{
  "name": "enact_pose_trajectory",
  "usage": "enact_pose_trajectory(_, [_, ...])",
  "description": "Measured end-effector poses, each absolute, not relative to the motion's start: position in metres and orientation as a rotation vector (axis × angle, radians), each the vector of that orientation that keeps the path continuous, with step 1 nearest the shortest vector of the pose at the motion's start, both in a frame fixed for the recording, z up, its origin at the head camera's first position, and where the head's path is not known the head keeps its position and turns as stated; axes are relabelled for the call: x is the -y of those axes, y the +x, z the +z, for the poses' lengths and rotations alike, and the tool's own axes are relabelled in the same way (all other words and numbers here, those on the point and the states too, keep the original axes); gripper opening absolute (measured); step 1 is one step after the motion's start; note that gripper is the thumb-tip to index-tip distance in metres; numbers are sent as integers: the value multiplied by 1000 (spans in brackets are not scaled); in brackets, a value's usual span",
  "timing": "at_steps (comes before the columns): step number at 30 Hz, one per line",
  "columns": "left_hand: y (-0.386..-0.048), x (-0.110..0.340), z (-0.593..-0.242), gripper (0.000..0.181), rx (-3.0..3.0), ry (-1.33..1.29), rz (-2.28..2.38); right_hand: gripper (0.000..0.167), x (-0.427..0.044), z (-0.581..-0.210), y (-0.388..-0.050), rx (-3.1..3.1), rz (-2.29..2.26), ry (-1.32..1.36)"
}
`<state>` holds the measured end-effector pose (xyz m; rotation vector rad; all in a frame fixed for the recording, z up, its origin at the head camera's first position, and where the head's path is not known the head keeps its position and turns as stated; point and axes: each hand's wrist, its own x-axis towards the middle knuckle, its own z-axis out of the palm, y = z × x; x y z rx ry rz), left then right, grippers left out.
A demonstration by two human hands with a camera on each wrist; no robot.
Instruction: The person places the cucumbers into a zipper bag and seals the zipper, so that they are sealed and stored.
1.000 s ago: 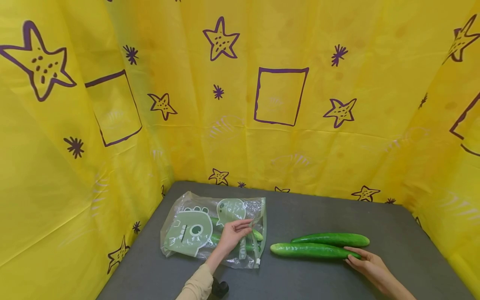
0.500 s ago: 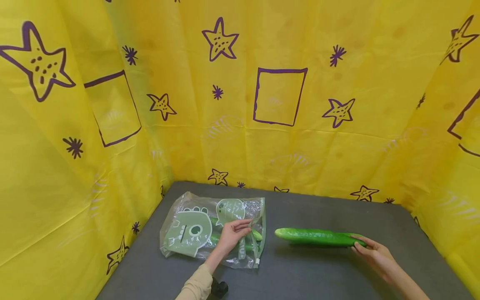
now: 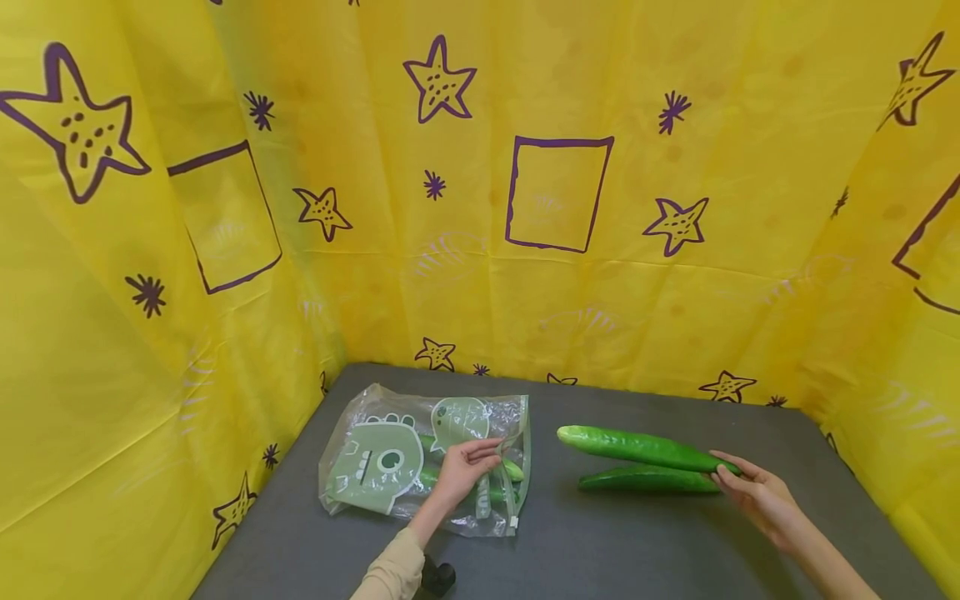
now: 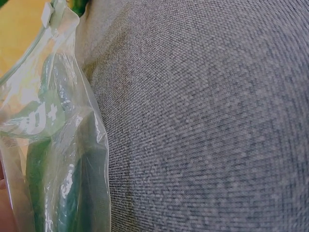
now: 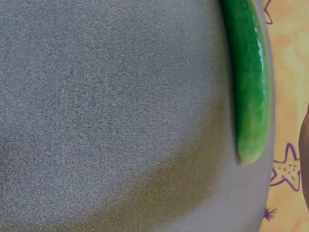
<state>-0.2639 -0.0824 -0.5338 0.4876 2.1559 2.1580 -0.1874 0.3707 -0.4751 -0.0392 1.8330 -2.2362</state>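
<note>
My right hand [image 3: 761, 496] pinches the right end of a long green cucumber [image 3: 637, 446], which is held above the table with its pale tip pointing left. Below it, a second cucumber [image 3: 645, 479] lies on the grey cloth; the right wrist view shows one end of that lying cucumber [image 5: 251, 106]. My left hand [image 3: 463, 477] pinches the upper lip of a clear zip bag [image 3: 375, 496] near its mouth, which faces right. Inside the bag are cucumbers [image 3: 512, 471], partly hidden by the green dinosaur print; the left wrist view shows the bag [image 4: 72, 121] close up.
Grey cloth covers the table [image 3: 585, 550]. Yellow curtains [image 3: 562, 317] with purple starfish drawings stand along its back and sides. A small black object [image 3: 441, 577] sits near the front edge beside the left sleeve [image 3: 393, 567].
My right hand has lifted the nearer cucumber off the table and moved it slightly right and away, above the other. The left hand and the bag have stayed put.
</note>
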Motion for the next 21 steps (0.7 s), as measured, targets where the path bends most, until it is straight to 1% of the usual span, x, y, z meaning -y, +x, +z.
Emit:
enact_pose_trajectory(7, [-263, 83, -530, 34, -2150, 457, 2154, 32, -367, -477, -189, -1878, -2194, -15])
enact_pose_trajectory(11, [-257, 83, -519, 33, -2157, 473, 2139, 29, -363, -479, -189, -1907, -2168, 35])
enact_pose_trajectory(15, [-252, 83, -509, 33, -2164, 468, 2115, 29, -359, -480, -189, -1925, -2172, 60])
enact_pose_trajectory(21, [-251, 83, -507, 33, -2160, 467, 2117, 26, -353, -480, -191, -1982, -2152, 126])
